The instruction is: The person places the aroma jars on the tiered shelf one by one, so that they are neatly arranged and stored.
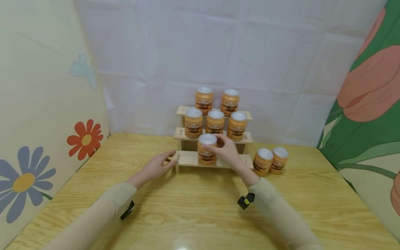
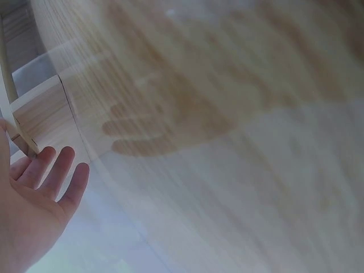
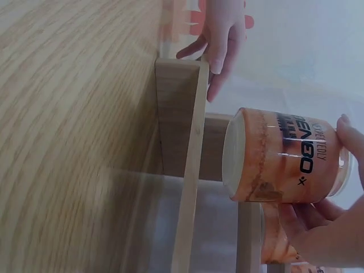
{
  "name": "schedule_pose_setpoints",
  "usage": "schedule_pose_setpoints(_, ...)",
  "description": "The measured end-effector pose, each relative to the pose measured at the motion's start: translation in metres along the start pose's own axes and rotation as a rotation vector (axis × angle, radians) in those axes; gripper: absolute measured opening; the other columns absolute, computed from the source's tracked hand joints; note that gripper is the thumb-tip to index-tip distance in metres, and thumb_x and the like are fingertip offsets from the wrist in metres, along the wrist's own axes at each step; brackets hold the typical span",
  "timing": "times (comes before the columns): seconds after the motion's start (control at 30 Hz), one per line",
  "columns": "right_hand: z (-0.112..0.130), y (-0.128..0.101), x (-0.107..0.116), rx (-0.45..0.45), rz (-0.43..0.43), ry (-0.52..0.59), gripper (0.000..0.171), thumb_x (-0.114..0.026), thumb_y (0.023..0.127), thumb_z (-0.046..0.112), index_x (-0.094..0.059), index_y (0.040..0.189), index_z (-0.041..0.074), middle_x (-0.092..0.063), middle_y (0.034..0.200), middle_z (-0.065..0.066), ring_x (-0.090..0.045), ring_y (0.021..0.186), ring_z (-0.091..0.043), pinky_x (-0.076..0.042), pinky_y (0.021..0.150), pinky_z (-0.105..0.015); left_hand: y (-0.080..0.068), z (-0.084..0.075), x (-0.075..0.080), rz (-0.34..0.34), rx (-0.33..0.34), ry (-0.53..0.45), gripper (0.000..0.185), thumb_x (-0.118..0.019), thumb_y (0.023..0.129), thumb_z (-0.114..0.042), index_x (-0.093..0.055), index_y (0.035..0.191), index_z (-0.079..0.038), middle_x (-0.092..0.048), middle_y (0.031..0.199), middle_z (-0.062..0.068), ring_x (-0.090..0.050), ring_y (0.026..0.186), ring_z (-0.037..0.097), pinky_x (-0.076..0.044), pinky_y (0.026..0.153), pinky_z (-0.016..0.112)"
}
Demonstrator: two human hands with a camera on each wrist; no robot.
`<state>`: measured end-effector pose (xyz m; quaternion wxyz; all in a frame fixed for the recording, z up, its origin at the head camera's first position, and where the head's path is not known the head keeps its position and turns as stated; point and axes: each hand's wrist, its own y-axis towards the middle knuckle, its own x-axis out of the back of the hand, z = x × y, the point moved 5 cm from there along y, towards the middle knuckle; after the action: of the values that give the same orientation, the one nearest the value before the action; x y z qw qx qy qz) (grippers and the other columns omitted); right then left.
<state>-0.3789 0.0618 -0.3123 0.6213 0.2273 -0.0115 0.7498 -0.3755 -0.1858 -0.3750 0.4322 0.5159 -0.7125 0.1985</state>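
A three-step wooden stand (image 1: 187, 159) stands at the back middle of the table. My right hand (image 1: 223, 147) grips an orange jar with a white lid (image 1: 207, 150) near its top, over the lowest step. In the right wrist view the jar (image 3: 284, 156) hangs a little off the step board (image 3: 193, 170), with a small gap under its base. My left hand (image 1: 162, 163) lies with straight fingers against the left end of the lowest step. The left wrist view shows those fingers (image 2: 54, 170) touching the stand's end (image 2: 40, 114).
Three jars (image 1: 215, 122) fill the middle step and two jars (image 1: 230, 101) stand on the top step. Two more jars (image 1: 270, 160) stand on the table to the right of the stand. Cloth walls close the table in on the left, back and right.
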Motion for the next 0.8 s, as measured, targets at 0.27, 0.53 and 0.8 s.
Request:
schedule_pose_setpoints(0.27, 0.000, 0.007, -0.023, 0.007, 0.031, 0.052, 0.056, -0.075, 0.081, 0.032, -0.053, 0.129, 0.012, -0.061, 0.115, -0.007, -0.059, 0.099, -0.018, -0.052, 0.078, -0.031, 0.001, 0.001, -0.001, -0.007, 0.001, 0.010, 0.060, -0.048, 0.098, -0.037, -0.033, 0.145, -0.001, -0.042, 0.143, 0.020, -0.055, 0.115, 0.035, -0.050, 0.090, 0.049)
schedule_pose_setpoints(0.53, -0.004, 0.015, -0.038, -0.034, 0.044, 0.056, 0.058, -0.075, 0.080, 0.032, -0.052, 0.128, 0.010, -0.060, 0.118, -0.007, -0.058, 0.103, -0.019, -0.052, 0.082, -0.032, 0.002, 0.001, -0.003, -0.004, -0.006, 0.013, 0.060, -0.048, 0.098, -0.037, -0.033, 0.144, 0.000, -0.041, 0.143, 0.021, -0.055, 0.115, 0.036, -0.049, 0.092, 0.050)
schedule_pose_setpoints(0.8, -0.004, 0.020, -0.048, -0.026, 0.056, 0.069, 0.059, -0.075, 0.081, 0.028, -0.048, 0.130, 0.007, -0.057, 0.121, -0.010, -0.057, 0.106, -0.021, -0.051, 0.086, -0.033, 0.002, 0.005, -0.003, -0.006, 0.006, 0.005, 0.062, -0.047, 0.098, -0.039, -0.033, 0.145, 0.000, -0.041, 0.143, 0.020, -0.055, 0.115, 0.035, -0.048, 0.094, 0.050)
